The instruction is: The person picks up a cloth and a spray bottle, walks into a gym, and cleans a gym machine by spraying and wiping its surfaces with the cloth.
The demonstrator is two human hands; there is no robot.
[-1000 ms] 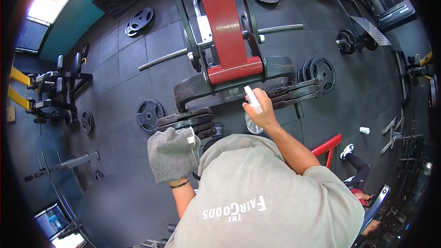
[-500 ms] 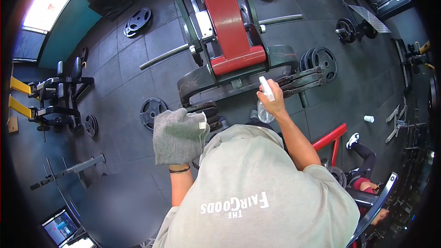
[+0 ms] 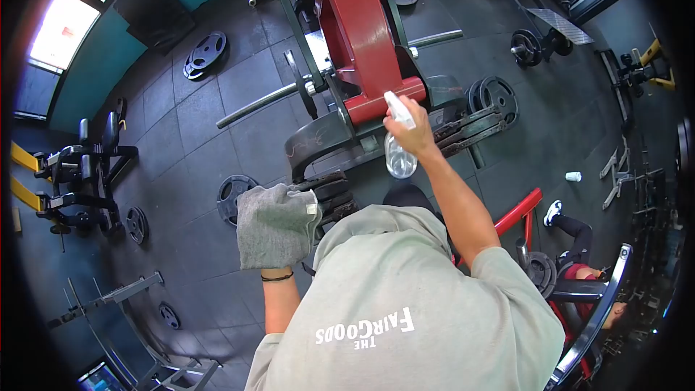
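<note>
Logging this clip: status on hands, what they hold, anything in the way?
Left hand under grey cloth, gripping it. Right hand clamped on spray bottle, raised by red bench pad. Nothing between bottle and pad.

Dim gym; window (image 3: 61, 29) glare top-left; fisheye edges.

- Dark rubber-tiled floor (image 3: 181, 145) carries everything.
- Two stacked weight plates (image 3: 204, 54) lie far left.
- A single weight plate (image 3: 233, 195) lies nearer, left of the machine.
- A small white cup (image 3: 573, 176) stands right.
</note>
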